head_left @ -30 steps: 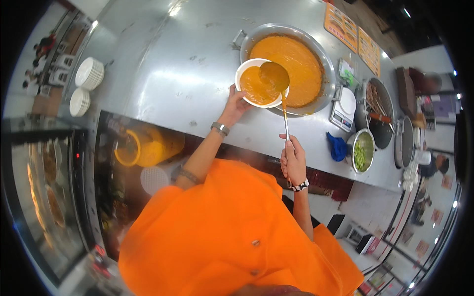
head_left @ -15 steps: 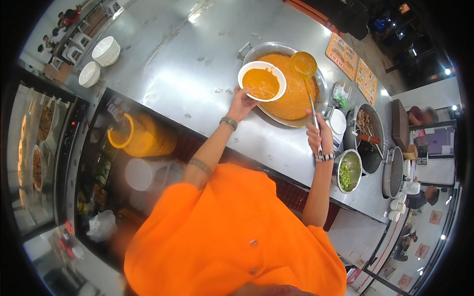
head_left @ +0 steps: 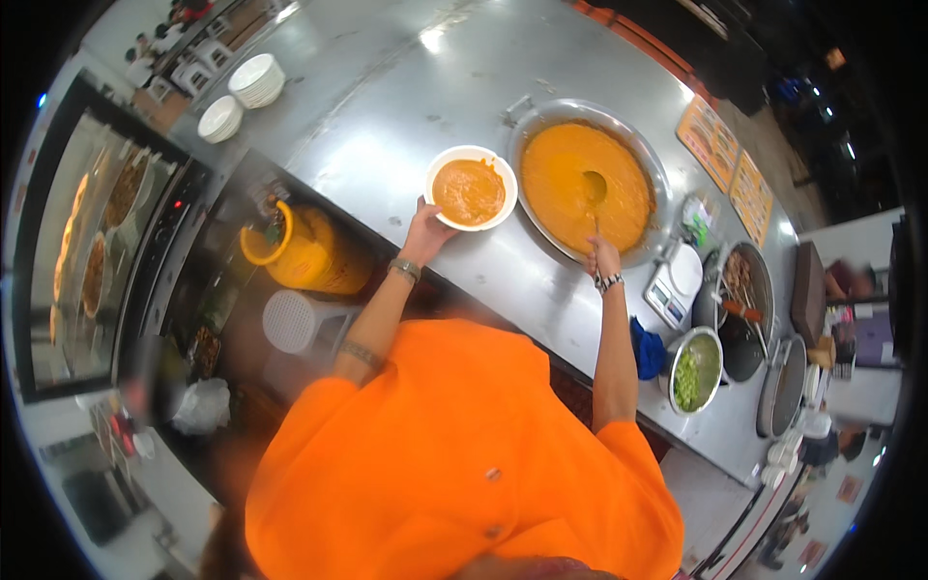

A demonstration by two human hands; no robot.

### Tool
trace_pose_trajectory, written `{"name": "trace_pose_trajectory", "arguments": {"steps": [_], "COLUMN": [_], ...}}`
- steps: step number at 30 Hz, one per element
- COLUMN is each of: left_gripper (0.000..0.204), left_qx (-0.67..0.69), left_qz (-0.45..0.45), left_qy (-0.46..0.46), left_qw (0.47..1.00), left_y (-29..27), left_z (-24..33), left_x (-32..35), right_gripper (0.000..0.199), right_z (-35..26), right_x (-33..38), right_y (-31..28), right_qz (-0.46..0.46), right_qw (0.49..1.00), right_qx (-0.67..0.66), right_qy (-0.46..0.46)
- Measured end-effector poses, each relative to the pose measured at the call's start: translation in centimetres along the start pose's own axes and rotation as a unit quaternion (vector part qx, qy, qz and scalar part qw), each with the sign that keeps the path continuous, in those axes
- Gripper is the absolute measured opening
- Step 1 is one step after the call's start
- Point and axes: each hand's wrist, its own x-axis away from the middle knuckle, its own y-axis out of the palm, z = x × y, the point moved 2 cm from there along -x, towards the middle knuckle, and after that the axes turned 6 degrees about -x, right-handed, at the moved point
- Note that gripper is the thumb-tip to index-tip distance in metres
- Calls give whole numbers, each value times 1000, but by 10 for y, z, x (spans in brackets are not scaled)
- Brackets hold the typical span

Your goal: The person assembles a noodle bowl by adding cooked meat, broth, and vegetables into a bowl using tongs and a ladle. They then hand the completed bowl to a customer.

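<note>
- Stainless steel counter (head_left: 387,106) pretty much fills the view, a long shiny worktop running off toward the upper left, seen from above the person in the bright orange shirt (head_left: 454,464).
- Left hand (head_left: 427,230) has its fingers curled round the near rim of a round white bowl of orange curry (head_left: 470,188), thumb on the edge. The bowl sits close to the counter's near edge, just beside the big pan.
- Right hand (head_left: 601,259) is closed around the thin handle of a metal ladle (head_left: 594,193), whose scoop is dipped into the sauce near the middle of the wide round metal pan of orange curry (head_left: 590,184).
- That pan is further along the counter to the right, its near rim right by the right hand.
- Two stacks of small white bowls (head_left: 242,97) sit way off at the far left end of the counter.
- Right end has a white kitchen scale (head_left: 672,285), a steel pot of chopped greens (head_left: 698,369) and a blue cloth (head_left: 646,350).
- Below the near edge there's a yellow plastic jug (head_left: 309,256) and a white plastic stool (head_left: 300,324).
</note>
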Motion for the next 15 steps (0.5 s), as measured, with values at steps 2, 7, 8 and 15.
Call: {"name": "trace_pose_trajectory", "arguments": {"steps": [2, 7, 8, 15], "left_gripper": [60, 68, 64, 57], "left_qx": [15, 83, 50, 66], "left_qz": [15, 91, 116, 124], "left_qy": [21, 65, 74, 97], "left_qw": [1000, 990, 989, 985], "left_y": [-18, -42, -46, -59], "left_z": [8, 14, 16, 25], "left_x": [17, 50, 53, 62], "right_gripper": [32, 43, 45, 48], "right_z": [0, -18, -20, -24], "right_x": [-5, 23, 32, 89], "right_y": [-4, 14, 19, 35], "right_qz": [46, 78, 70, 86], "right_qw": [977, 837, 824, 738], "right_qx": [186, 474, 499, 588], "right_qy": [-94, -263, -258, -320]}}
